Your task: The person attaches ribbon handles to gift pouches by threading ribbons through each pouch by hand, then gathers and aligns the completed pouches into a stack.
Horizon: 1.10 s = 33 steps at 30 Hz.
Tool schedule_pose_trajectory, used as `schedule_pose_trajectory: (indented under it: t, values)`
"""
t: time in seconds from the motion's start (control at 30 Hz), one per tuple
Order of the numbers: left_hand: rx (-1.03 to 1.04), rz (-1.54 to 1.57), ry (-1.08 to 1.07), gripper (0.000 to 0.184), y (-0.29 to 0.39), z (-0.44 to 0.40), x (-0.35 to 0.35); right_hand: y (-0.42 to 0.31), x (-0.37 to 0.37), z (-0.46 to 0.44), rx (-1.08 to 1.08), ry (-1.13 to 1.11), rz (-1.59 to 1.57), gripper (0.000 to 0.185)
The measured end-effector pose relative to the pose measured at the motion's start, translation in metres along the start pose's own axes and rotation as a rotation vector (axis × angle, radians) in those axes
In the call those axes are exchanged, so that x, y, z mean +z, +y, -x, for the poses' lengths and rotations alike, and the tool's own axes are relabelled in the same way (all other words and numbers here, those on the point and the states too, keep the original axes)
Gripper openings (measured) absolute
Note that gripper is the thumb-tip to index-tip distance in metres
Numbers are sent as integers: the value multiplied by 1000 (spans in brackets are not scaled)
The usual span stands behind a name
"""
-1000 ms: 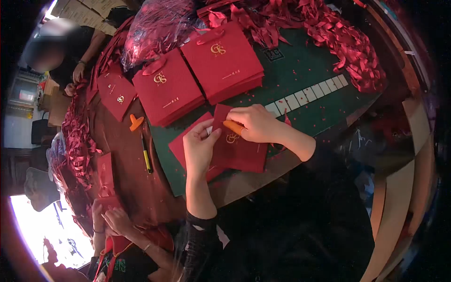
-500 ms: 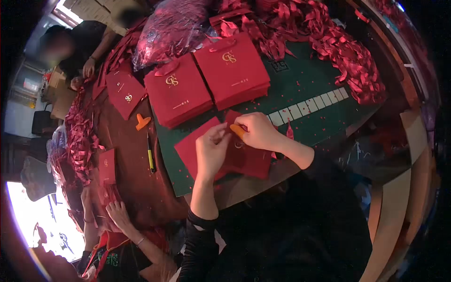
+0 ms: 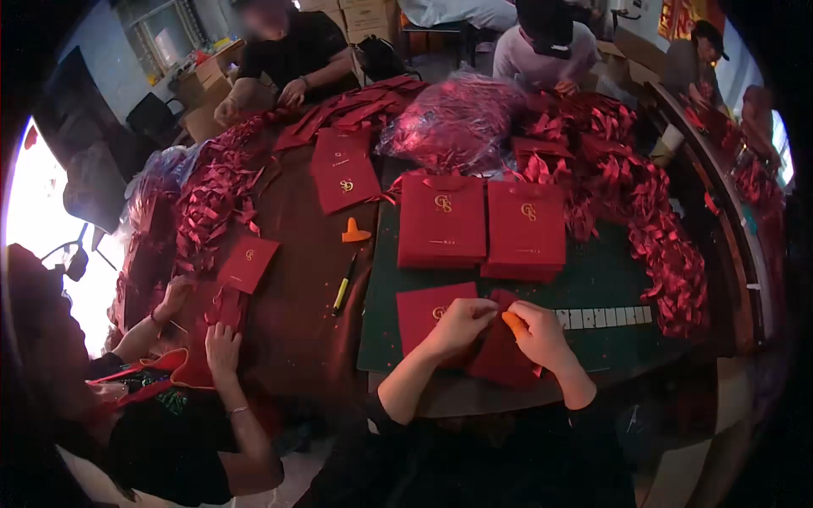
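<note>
Head view: two bare hands are working above one green mat [image 3: 385,326], the landmark. The left hand [image 3: 461,326] is pinching the upper edge of one held red bag [image 3: 500,360] between bunched fingertips. The right hand [image 3: 539,335], with one orange finger cover [image 3: 515,325] on it, is pinching the same edge beside it. The held red bag is hanging over the near part of the mat.

One loose red bag [image 3: 415,317] is lying on the mat, left of the held one. Two bag stacks [image 3: 442,224] are standing side by side on its far part. One clear plastic bag [image 3: 457,118], containing red material, is resting beyond the mat. One orange piece [image 3: 355,231] and one yellow-and-black tool [image 3: 342,295] are lying left of the mat. Farther left, one co-worker's two hands [image 3: 222,349] are touching red bag material.
</note>
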<state>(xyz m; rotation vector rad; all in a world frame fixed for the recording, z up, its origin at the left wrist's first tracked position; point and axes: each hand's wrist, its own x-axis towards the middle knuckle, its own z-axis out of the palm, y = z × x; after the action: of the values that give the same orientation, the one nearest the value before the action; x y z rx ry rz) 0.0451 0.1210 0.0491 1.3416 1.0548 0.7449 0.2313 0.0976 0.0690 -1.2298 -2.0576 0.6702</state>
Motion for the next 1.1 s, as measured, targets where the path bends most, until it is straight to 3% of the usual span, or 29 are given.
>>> schedule_pose_trajectory:
  t: [0.07, 0.13, 0.2, 0.23, 0.3, 0.37, 0.43, 0.7, 0.77, 0.83, 0.9, 0.97, 1.1]
  values:
    - [100, -33, -86, 26, -4, 0, -1, -2, -2, 2, 64, -49, 12, 10]
    - [183, 9, -33, 20, -8, -1, 6, -6, -3, 3, 23, -61, 42, 8]
    - [301, -193, -31, 16, -6, 0, 8, -5, -5, 6, 196, -111, -22, 8]
    - [385, -155, -3, 13, -11, -1, 12, 9, -4, 9, 207, -129, -143, 10]
    - [356, -262, 39, 13, -16, -1, 10, 28, -9, 17, 476, -272, -511, 14]
    - [326, -371, 69, 14, -14, 0, 6, 47, -11, 28, 467, -366, -603, 16]
    - [277, -348, 32, 13, -6, 3, 4, 61, -7, 38, 470, -240, -876, 15]
    - [297, -493, 73, 11, -17, -3, -3, 59, 1, 42, 446, -201, -676, 11]
    - [346, -460, 211, 10, -13, -3, -14, 53, 0, 39, 484, -199, -670, 11]
    - [278, -382, 154, 8, -1, 2, -23, 54, 4, 37, 497, -185, -666, 11]
    - [46, 84, 97, 10, 11, 9, -22, 54, 4, 36, 516, -174, -659, 12]
    - [-21, 274, 190, 15, 18, 13, -28, 50, 5, 35, 555, -154, -598, 13]
    - [111, 384, 312, 24, 3, 24, -18, 39, 5, 33, 610, -169, -595, 15]
